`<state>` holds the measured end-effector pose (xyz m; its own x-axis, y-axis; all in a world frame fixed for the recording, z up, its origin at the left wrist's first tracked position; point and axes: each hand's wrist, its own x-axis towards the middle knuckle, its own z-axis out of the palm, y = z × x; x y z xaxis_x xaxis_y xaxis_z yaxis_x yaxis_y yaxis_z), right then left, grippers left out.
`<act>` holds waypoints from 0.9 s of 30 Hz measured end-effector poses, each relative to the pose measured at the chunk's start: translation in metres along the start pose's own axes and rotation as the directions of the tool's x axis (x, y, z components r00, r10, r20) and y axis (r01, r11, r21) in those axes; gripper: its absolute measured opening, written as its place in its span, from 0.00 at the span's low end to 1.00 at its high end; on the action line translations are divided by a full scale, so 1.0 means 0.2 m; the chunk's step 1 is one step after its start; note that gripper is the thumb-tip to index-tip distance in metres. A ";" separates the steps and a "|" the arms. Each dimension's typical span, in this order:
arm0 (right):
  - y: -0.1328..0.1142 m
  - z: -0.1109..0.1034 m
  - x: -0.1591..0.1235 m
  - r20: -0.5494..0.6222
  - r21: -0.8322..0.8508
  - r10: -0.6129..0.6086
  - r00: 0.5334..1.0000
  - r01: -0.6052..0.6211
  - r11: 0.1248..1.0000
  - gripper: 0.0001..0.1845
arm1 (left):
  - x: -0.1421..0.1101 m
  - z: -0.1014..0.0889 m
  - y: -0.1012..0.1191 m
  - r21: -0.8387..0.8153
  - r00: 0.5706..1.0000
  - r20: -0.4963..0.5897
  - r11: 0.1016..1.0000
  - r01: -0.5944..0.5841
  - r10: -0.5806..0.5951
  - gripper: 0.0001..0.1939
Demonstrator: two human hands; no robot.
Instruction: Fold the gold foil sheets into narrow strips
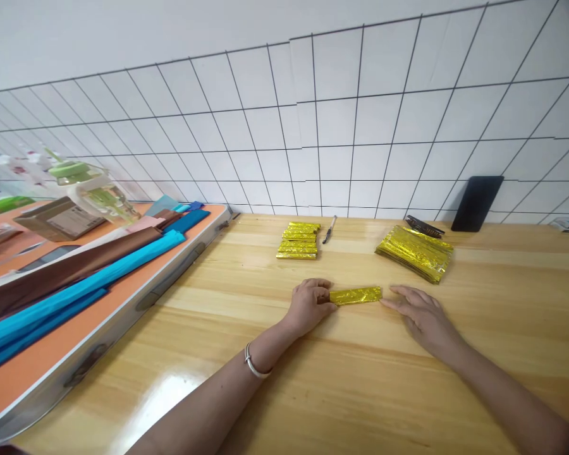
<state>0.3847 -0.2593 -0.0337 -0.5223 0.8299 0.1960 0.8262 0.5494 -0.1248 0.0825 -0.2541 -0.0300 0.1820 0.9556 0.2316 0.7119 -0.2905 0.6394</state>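
A narrow folded strip of shiny gold foil (356, 296) lies crosswise on the wooden table. My left hand (310, 304) is closed on its left end, thumb on the near side and fingers on the far side. At the strip's right end, my right hand (420, 315) rests with fingers stretched out and slightly apart, its tips close to the foil; whether they touch it I cannot tell. Beyond the left hand sits a group of folded gold strips (298, 241). A thicker stack of flat gold foil sheets (416, 251) lies behind the right hand.
A pen (330, 230) lies beside the folded strips. Behind the foil stack is a black stapler-like object (425, 226), and a dark phone (477, 203) leans on the tiled wall. To the left, an orange-topped surface (137, 281) carries blue and brown rolls, a cardboard box (59, 218) and a green-lidded bottle (97, 189).
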 end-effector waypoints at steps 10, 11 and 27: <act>0.00 0.00 0.00 -0.013 0.013 -0.008 1.000 0.008 1.000 0.29 | -0.01 0.00 0.00 -0.044 0.999 -0.034 0.999 -0.024 0.023 0.06; 0.00 0.00 0.00 -0.017 0.014 -0.010 1.000 0.010 1.000 0.29 | -0.02 0.00 0.00 -0.056 0.999 -0.038 0.998 -0.021 0.019 0.06; 0.01 0.01 -0.01 -0.030 -0.004 -0.049 0.998 0.049 0.999 0.32 | 0.01 -0.01 -0.01 -0.038 0.997 -0.035 0.997 -0.071 0.069 0.04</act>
<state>0.3875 -0.2592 -0.0358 -0.5557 0.7986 0.2313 0.8005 0.5891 -0.1107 0.0811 -0.2517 -0.0296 0.2067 0.9309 0.3013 0.6709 -0.3590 0.6488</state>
